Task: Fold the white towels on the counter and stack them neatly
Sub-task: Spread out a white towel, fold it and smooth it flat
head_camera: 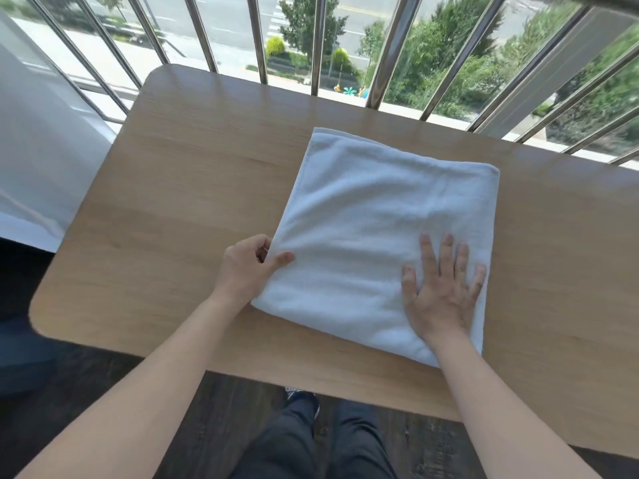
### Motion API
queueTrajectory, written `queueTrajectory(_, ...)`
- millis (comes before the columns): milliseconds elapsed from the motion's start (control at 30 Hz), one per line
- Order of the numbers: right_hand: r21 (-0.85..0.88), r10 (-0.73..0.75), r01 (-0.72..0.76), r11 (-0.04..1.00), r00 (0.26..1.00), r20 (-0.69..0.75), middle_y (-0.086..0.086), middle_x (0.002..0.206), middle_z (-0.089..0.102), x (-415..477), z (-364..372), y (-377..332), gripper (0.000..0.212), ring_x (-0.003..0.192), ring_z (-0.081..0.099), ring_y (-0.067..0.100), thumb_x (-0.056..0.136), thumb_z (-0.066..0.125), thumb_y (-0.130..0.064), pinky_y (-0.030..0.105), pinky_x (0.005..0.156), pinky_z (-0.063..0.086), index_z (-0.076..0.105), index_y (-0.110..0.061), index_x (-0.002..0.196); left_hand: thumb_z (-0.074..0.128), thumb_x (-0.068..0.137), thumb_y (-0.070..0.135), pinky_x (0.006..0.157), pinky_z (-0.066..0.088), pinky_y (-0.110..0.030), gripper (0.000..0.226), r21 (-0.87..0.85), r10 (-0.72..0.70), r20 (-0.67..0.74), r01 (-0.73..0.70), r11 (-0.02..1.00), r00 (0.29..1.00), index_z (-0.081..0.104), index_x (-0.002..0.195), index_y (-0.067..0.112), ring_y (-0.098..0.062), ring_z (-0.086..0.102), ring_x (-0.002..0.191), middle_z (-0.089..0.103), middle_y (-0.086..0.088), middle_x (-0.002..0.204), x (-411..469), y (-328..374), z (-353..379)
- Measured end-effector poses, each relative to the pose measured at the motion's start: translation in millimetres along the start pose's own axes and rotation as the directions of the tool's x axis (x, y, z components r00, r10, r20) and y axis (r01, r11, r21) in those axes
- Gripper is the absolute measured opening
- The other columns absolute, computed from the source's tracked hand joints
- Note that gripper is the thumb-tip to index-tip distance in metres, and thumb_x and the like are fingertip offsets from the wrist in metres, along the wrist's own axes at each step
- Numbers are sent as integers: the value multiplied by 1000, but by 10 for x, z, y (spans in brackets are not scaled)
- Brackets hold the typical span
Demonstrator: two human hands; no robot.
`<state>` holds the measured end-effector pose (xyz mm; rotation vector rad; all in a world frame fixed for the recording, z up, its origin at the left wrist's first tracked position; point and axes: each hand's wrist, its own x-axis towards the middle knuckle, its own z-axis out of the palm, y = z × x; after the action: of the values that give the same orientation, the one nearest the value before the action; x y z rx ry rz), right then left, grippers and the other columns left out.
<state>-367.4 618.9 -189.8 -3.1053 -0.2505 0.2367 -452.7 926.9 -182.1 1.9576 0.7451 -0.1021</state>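
A white towel (373, 216) lies folded into a rough square on the wooden counter (179, 188), slightly skewed to the counter's edges. My left hand (250, 271) pinches the towel's left edge, thumb on top and fingers curled under the cloth. My right hand (442, 288) lies flat on the towel's near right corner with fingers spread and straight, pressing it down. Only this one towel is in view.
Behind the counter runs a metal railing (321, 43) with slanted bars, trees and a street beyond it. A white surface (38, 150) stands to the left of the counter. My legs and a dark floor (214, 426) show below the counter's near edge.
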Motion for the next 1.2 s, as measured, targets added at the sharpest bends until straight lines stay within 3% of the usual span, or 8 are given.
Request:
queueTrajectory(133, 16, -6, 6, 1000, 1000, -12, -1, 168, -17, -17, 24, 4, 66, 154, -16, 21, 99, 6, -61, 53, 122, -12, -12, -37, 158, 70, 87, 55, 67, 47, -24, 29, 154, 109, -89, -94, 984, 990, 63, 99, 29, -2, 56, 71, 62, 13, 86, -109, 55, -33)
queueTrajectory(233, 12, 6, -6, 1000, 999, -32, 1, 168, -17, -48, 53, -31, 68, 154, -16, 21, 100, 6, -60, 53, 123, -10, -9, -31, 160, 55, 94, 50, 85, 44, -29, 38, 349, 431, -184, -351, 869, 883, 63, 117, 21, -13, 56, 103, 60, 9, 113, -204, 232, 104)
queueTrajectory(333, 31, 11, -9, 999, 999, -42, 2, 168, -13, -65, 51, -50, 72, 155, -14, 21, 100, 9, -59, 51, 124, -8, -3, -23, 161, 47, 98, 45, 107, 41, -37, 43, 372, 670, 147, -668, 644, 728, 60, 133, 24, -17, 49, 133, 55, 4, 142, -248, 503, 479)
queueTrajectory(400, 49, 13, -11, 999, 999, -38, 2, 169, -11, -70, 44, -53, 73, 155, -13, 20, 100, 10, -57, 51, 124, -8, 1, -19, 162, 41, 103, 45, 124, 20, -38, 51, 394, 666, 449, -801, 451, 596, 44, 150, 26, -18, 21, 153, 30, 2, 164, -251, 598, 786)
queueTrajectory(467, 51, 1, 1, 999, 999, -48, 3, 169, -7, -83, 42, -51, 72, 155, -10, 22, 99, 11, -53, 52, 124, -4, 5, -17, 161, 32, 105, 48, 127, 3, -39, 60, 441, 586, 607, -841, 314, 537, 21, 160, 27, -18, -3, 155, 5, 3, 169, -149, 607, 967)
queueTrajectory(633, 53, -16, 21, 998, 996, -86, 7, 169, 7, -91, 47, -44, 71, 156, 1, 28, 97, 26, -47, 56, 124, 6, 16, -17, 161, 14, 101, 62, 125, -9, -39, 65, 549, 526, 642, -813, 194, 558, 2, 160, 37, -16, -16, 153, -10, 7, 167, 378, 665, 992)
queueTrajectory(967, 85, -43, 59, 995, 982, -186, 8, 167, 17, -39, 140, -13, 74, 154, 17, 32, 92, 38, -48, 60, 121, 16, 29, -15, 158, 9, 93, 74, 125, -8, -38, 70, 662, 483, 437, -635, 398, 759, 2, 157, 48, -13, -14, 154, -8, 10, 168, 1334, 1104, 980)
queueTrajectory(1200, 93, -36, 57, 994, 977, -209, 10, 167, 18, -1, 176, -10, 74, 153, 19, 32, 91, 40, -49, 59, 122, 14, 32, -15, 157, 7, 95, 70, 125, -5, -37, 71, 711, 466, 349, -553, 434, 813, 9, 159, 40, -17, -4, 155, 4, 4, 169, 1826, 1262, 892)
